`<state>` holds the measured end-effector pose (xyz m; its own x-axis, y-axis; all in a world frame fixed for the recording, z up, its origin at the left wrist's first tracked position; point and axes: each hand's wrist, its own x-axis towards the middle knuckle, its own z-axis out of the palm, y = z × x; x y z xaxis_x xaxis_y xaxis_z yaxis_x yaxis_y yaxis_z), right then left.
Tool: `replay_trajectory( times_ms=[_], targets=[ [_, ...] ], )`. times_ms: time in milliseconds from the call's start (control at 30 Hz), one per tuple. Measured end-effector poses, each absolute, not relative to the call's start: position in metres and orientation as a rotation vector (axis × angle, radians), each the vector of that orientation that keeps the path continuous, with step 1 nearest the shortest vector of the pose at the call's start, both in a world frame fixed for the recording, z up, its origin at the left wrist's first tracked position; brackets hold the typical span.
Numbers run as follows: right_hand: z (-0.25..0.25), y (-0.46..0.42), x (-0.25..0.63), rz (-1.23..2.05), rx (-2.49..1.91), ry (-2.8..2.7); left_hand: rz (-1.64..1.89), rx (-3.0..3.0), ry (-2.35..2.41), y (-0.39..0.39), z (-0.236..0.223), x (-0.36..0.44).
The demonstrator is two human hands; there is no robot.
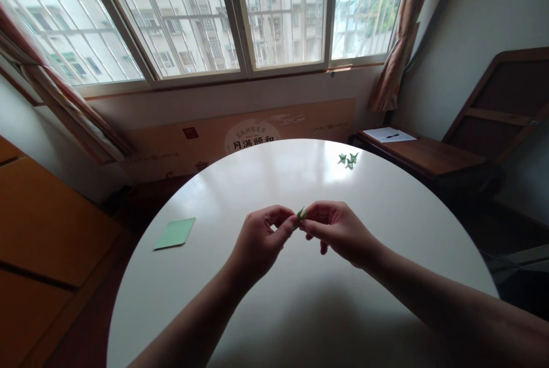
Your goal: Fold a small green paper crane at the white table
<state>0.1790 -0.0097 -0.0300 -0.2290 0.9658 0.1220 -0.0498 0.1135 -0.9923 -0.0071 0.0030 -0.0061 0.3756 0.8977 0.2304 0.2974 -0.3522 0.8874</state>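
Observation:
A small folded piece of green paper (pixel 301 214) is pinched between both hands above the middle of the table. My left hand (pixel 263 236) grips its left side with thumb and forefinger. From the right, my right hand (pixel 338 226) pinches the same paper, its lower fingers curled beneath. The fingertips cover much of the paper, so its full shape is hidden. Farther back on the table lie several small folded green paper pieces (pixel 348 159), grouped together. To the left rests a square stack of light green paper (pixel 175 233), flat near the table's edge.
The round white table (pixel 343 311) reflects light from the barred window (pixel 283 13). At the back right, a wooden chair (pixel 454 150) holds a white sheet (pixel 389 134) with a dark pen on it. An orange-brown cabinet (pixel 47 230) stands at the left.

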Motion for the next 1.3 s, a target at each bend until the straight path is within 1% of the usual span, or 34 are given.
replay_trajectory(
  times_ms=[233, 467, 800, 933, 1300],
  targets=[
    [-0.0252, -0.0116, 0.1766, 1.345, -0.973, -1.373, 0.917, 1.85, 1.028, -0.0012, -0.0048, -0.0042],
    [-0.029, -0.01, 0.177, 1.318, -0.894, -1.385, 0.979, 1.703, 1.003, 0.0015, -0.0042, -0.0054],
    [-0.0251, -0.0099, 0.1764, 1.373, -0.854, -1.285, 1.011, 1.694, 1.038, 0.0023, -0.002, -0.0046],
    [-0.0265, -0.0116, 0.1769, 1.295, -0.881, -1.404, 1.058, 1.719, 1.041, 0.0027, 0.0006, -0.0082],
    [-0.026, -0.0136, 0.177, 1.157, -0.975, -1.559, 1.012, 1.867, 1.065, -0.0012, 0.0006, -0.0059]
  ],
)
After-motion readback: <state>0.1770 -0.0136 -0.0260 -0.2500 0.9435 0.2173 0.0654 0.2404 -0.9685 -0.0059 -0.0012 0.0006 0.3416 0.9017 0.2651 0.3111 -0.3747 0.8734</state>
